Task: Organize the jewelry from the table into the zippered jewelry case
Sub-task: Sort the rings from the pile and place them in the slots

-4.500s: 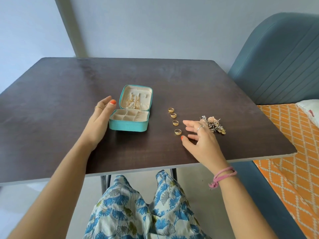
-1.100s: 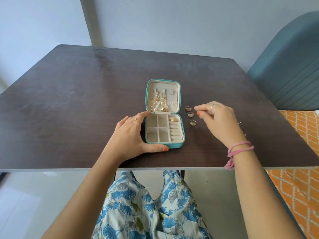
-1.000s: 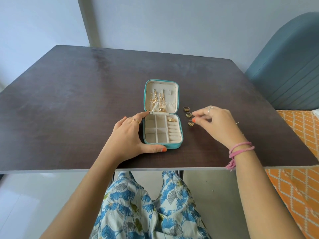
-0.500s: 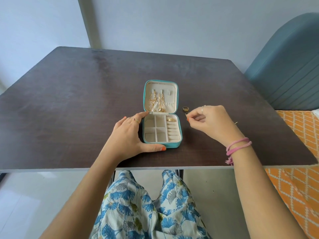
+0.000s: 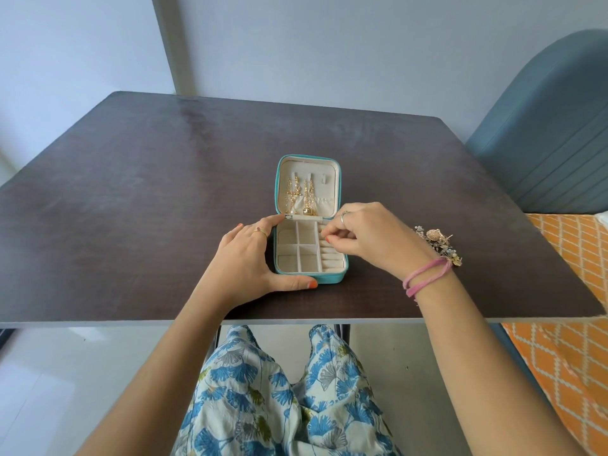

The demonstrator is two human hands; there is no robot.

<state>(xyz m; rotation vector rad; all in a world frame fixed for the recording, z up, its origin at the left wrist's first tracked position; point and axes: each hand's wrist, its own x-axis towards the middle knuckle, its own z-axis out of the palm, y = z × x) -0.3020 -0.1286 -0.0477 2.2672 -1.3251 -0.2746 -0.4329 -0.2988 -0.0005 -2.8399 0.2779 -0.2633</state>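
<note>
- Fingers first: the right hand point(image 5: 371, 240) has its thumb and fingertips pinched together over the ring-roll column on the right side of the jewelry case point(image 5: 309, 250). I'd guess a ring is in that pinch, but it's too small and hidden to actually see, so can't confirm.
- Left hand point(image 5: 248, 261) has relaxed, mostly straight fingers pressed along the case's left wall, thumb along its front edge. It's bracing, not gripping.
- Case sits open near the table's point(image 5: 131, 192) front edge, roughly centre. The lid lies back flat with gold chains point(image 5: 301, 197) hanging from its hooks.
- Risk 1: if there is a ring, pushing it into a tight roll slot at an angle could make it pop out and roll off that nearby front edge.
- Risk 2: pressing down on the right side might tip or slide the light case if the left hand eases off.
- Risk 3: the right wrist hangs just beside the flowery hair clip point(image 5: 436, 243) near the table's right edge. A backward sweep could knock it off, or snag the pink wrist bands point(image 5: 424, 278).
- Risk 4: the chains could tangle if the lid gets bumped.
</note>
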